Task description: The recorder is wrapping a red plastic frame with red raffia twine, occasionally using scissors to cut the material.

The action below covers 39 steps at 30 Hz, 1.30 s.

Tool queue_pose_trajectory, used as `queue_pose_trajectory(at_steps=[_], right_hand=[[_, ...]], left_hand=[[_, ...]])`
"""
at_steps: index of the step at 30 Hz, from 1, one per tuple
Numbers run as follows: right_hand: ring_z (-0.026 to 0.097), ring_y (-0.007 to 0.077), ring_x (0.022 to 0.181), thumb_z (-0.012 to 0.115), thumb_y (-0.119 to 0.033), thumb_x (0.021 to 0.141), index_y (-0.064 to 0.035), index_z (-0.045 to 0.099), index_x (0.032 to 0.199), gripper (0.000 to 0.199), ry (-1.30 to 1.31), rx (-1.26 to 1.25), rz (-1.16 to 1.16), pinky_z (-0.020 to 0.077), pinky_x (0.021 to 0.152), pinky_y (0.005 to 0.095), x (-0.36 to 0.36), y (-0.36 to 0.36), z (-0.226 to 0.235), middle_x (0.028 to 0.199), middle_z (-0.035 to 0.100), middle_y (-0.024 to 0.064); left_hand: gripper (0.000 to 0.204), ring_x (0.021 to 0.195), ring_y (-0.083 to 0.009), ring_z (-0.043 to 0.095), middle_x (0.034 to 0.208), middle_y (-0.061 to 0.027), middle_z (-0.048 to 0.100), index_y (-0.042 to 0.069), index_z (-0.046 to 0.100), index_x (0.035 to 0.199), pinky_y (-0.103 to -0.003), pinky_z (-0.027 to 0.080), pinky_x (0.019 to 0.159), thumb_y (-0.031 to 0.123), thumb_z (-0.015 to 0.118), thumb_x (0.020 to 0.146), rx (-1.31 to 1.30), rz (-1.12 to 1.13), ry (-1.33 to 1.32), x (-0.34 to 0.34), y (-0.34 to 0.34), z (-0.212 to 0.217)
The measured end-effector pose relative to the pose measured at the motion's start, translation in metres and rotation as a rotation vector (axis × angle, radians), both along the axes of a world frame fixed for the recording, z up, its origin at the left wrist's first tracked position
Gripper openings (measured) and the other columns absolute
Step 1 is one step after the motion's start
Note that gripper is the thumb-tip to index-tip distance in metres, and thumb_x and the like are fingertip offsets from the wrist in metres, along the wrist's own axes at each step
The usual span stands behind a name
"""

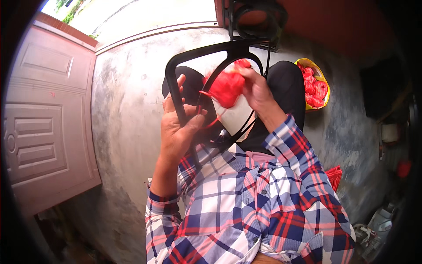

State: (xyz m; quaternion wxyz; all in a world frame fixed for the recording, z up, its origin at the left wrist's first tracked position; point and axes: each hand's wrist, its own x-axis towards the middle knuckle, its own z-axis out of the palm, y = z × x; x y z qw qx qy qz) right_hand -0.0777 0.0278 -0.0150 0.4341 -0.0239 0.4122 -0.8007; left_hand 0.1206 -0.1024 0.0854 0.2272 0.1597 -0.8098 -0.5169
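Note:
A black frame [231, 47] with rounded corners and several openings stands tilted above my lap. My left hand [180, 123] grips its left bar, with the thumb across the near side and some fingers raised beyond the bar. A bundle of red cord [226, 90], blurred by motion, hangs from my right hand [258, 90], which pinches it at the top inside the frame's outline. A red strand runs from the bundle down toward the left hand and the frame's bar. Where that strand ends is hidden near the left thumb.
On the floor to my right, a yellow bag [327, 94] holds several red cord bundles [313, 88]. More black frames [259, 20] stand at the far side. Something red [335, 177] lies by my right elbow. A panelled door [55, 110] is at left.

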Motion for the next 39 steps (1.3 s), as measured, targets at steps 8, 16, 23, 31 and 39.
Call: queue_pose_trajectory(at_steps=[8,16,23,31,39], right_hand=[[0.064,0.0256,0.099,0.051,-0.044,0.092,-0.0079,0.045,0.088,0.037,-0.023,-0.838,0.255,0.0467,0.09,0.0421,-0.01,0.075,0.09,0.094,0.066,0.014],[0.055,0.0154,0.05,0.044,-0.034,0.1,-0.0047,0.037,0.103,0.03,0.065,-0.732,0.045,0.0435,0.056,0.0325,-0.043,0.157,0.125,0.063,0.053,0.0027],[0.061,0.0215,0.081,0.057,-0.032,0.094,0.0031,0.053,0.112,0.039,-0.246,-0.501,-0.015,0.0531,0.071,0.036,-0.012,0.096,0.04,0.097,0.06,0.0129],[0.06,0.0096,0.082,0.064,-0.021,0.083,-0.0003,0.062,0.101,0.028,0.185,-0.052,0.581,0.0464,0.078,0.0252,0.069,-0.001,0.054,0.087,0.064,0.0034],[0.063,0.0116,0.084,0.067,-0.023,0.082,0.0021,0.064,0.101,0.032,0.452,-0.029,0.596,0.0496,0.079,0.027,0.057,0.016,0.078,0.089,0.069,0.0074]], left_hand=[[0.027,0.077,-0.0114,0.055,0.1,-0.005,0.058,0.0,0.072,0.091,-0.026,0.043,0.069,0.025,0.071,0.083,0.437,0.074,-0.064,0.015,-0.006,-0.012],[0.019,0.068,-0.0166,0.063,0.076,-0.0121,0.065,-0.004,0.056,0.106,-0.029,0.053,0.065,0.009,0.061,0.093,0.568,0.141,-0.009,0.023,-0.008,-0.024],[0.017,0.068,-0.018,0.064,0.081,-0.0145,0.066,-0.001,0.054,0.106,-0.03,0.054,0.066,0.008,0.061,0.093,0.637,0.212,0.02,0.018,0.013,-0.03],[0.018,0.07,-0.0166,0.065,0.085,-0.0129,0.067,-0.001,0.056,0.107,-0.027,0.054,0.065,0.006,0.062,0.092,0.576,0.275,0.065,0.01,0.032,-0.019],[0.017,0.071,-0.0154,0.064,0.085,-0.0126,0.067,-0.001,0.057,0.108,-0.027,0.054,0.064,0.007,0.061,0.093,0.605,0.222,0.014,0.016,0.032,-0.021]])
